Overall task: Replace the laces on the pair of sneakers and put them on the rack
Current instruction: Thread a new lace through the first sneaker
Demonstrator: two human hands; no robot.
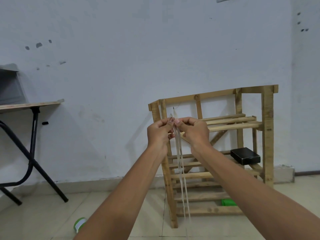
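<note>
Lace prep step: left hand (158, 131) and right hand (194, 129) both pinch the white lace (181, 163), ends apparently evened. Sneakers out of view; next needs threading eyelets.

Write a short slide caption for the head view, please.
Both hands, left hand and right hand, pinch a white lace before the wooden rack.
</note>
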